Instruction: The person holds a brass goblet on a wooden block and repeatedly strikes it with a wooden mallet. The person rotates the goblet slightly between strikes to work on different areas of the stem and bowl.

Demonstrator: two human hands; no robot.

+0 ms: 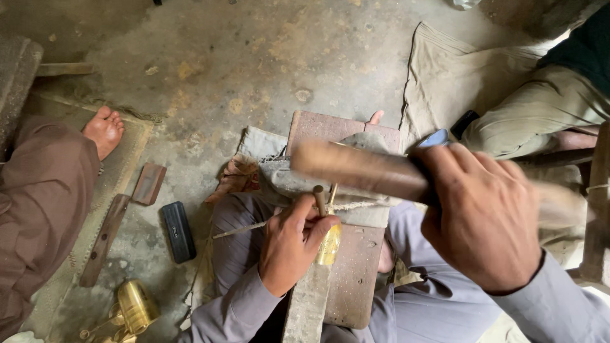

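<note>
Brown wooden mallet (362,170); shiny golden brass piece (329,244); grey sleeves (445,305).

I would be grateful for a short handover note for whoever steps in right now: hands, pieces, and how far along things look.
Left hand: closed on a small punch-like rod, tip down on the brass piece.
Right hand: grips a wooden mallet, blurred in mid-swing above the rod.
The brass piece lies on a metal bar over the lap.
More brass parts sit on the floor, lower left.
Done and left: how much of the piece is worked cannot be told.
</note>
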